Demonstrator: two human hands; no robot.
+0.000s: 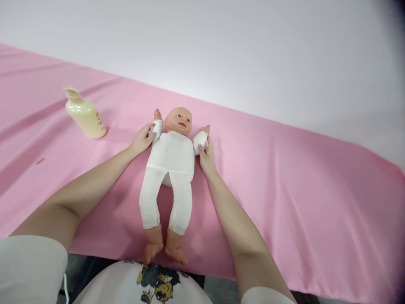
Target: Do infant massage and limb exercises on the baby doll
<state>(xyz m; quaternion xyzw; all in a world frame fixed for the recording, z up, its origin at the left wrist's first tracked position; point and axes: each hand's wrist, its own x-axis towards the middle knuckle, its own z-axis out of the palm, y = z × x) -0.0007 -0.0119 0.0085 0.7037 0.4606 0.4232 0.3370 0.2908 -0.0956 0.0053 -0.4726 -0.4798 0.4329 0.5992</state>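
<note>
While doll [171, 158] lies supine | fingers [151, 131] grip both its arms

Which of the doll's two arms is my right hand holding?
The right hand holds the doll's arm on the picture's right, away from the bottle; the left hand holds the other.

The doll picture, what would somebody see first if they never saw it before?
First the baby doll, lying on its back in the middle of the pink cloth, feet toward the person. The left hand and the right hand each grip one of its arms. Off to the left, a cream bottle stands on the cloth, apart from the doll.
</note>
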